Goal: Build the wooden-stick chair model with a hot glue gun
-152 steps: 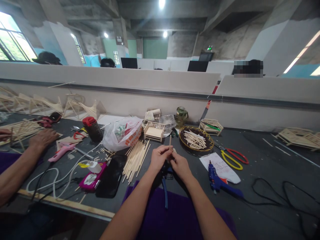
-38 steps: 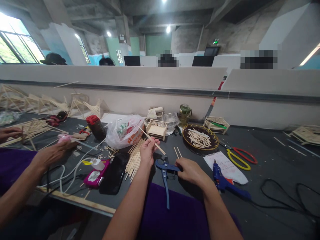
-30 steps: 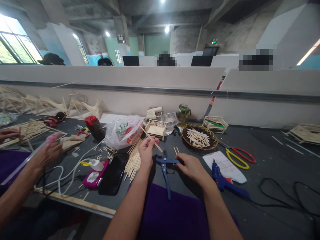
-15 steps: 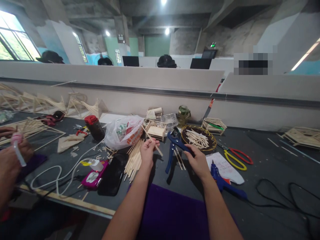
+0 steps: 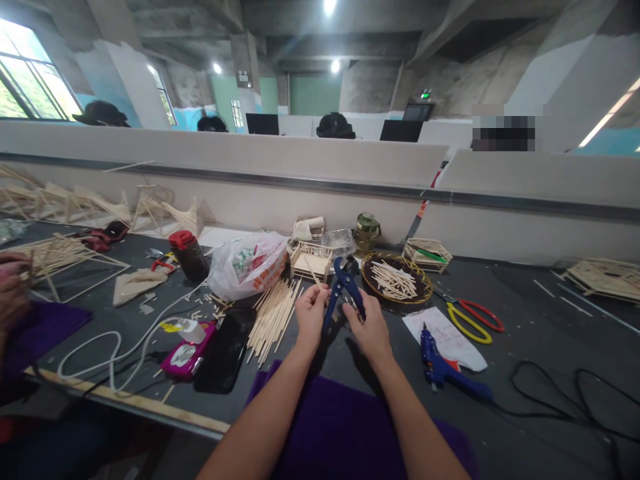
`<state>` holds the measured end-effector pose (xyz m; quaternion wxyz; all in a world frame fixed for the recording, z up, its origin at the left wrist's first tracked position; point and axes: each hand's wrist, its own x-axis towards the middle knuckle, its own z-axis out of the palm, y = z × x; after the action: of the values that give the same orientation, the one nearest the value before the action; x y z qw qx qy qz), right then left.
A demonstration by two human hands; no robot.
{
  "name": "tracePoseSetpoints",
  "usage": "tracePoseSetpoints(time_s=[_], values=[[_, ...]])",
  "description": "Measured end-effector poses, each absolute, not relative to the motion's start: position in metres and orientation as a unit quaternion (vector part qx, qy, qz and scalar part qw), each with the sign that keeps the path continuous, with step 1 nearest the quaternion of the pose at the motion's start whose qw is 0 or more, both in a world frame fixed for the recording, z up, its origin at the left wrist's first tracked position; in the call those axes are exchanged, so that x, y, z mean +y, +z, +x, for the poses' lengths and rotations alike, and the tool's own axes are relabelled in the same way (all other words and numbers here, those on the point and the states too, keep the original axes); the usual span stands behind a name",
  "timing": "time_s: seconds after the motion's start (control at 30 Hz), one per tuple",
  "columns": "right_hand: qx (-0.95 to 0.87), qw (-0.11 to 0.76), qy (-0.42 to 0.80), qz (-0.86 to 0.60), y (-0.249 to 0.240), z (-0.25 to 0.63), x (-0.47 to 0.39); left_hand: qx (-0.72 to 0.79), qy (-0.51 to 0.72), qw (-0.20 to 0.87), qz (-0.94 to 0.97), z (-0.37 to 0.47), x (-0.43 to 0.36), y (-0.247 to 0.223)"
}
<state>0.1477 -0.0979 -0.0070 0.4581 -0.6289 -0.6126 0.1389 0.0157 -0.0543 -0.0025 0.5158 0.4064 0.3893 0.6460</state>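
Observation:
My left hand (image 5: 311, 317) is closed, pinching a thin wooden stick (image 5: 315, 272) that slants up and away. Closed around one handle of a blue-handled cutter (image 5: 349, 280) is my right hand (image 5: 370, 327). The cutter's other handle hangs down to the left, its jaws pointing away from me. Both hands are close together above the dark table, the cutter beside the left fingertips. Whether the stick touches the blade cannot be made out. A fan of long wooden sticks (image 5: 273, 320) lies left of my left hand. Beyond the right hand, a round wicker basket (image 5: 429, 288) holds short sticks.
At right lie a blue glue gun (image 5: 440, 363), paper (image 5: 467, 343) and red-and-yellow-handled scissors (image 5: 470, 320). At left are a phone (image 5: 225, 350), a pink power strip (image 5: 193, 353) and a plastic bag (image 5: 245, 267). A small wooden model (image 5: 310, 263) stands ahead. Another person's hand (image 5: 13, 293) works far left.
My hands have come closer together. The cutter has moved slightly left and turned more upright, beside the left fingertips. The other person's hands at far left have shifted left.

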Motion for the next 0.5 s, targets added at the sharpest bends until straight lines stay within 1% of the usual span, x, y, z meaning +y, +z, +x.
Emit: tracePoseSetpoints(time_s=[0.1, 0.23, 0.4, 0.5], values=[[-0.619, 0.441, 0.114, -0.64, -0.006, 0.138, -0.101, 0.388, 0.661, 0.485, 0.421, 0.019, -0.06, 0.002], [-0.602, 0.444, 0.101, -0.656, -0.007, 0.133, -0.102, 0.39, 0.666, 0.449, 0.45, 0.025, -0.071, 0.009], [-0.606, 0.476, 0.124, -0.626, -0.002, 0.134, -0.103, 0.376, 0.66, 0.468, 0.451, 0.028, -0.077, 0.016], [-0.617, 0.483, 0.139, -0.605, 0.003, 0.136, -0.105, 0.373, 0.636, 0.489, 0.467, 0.027, -0.076, 0.017]])
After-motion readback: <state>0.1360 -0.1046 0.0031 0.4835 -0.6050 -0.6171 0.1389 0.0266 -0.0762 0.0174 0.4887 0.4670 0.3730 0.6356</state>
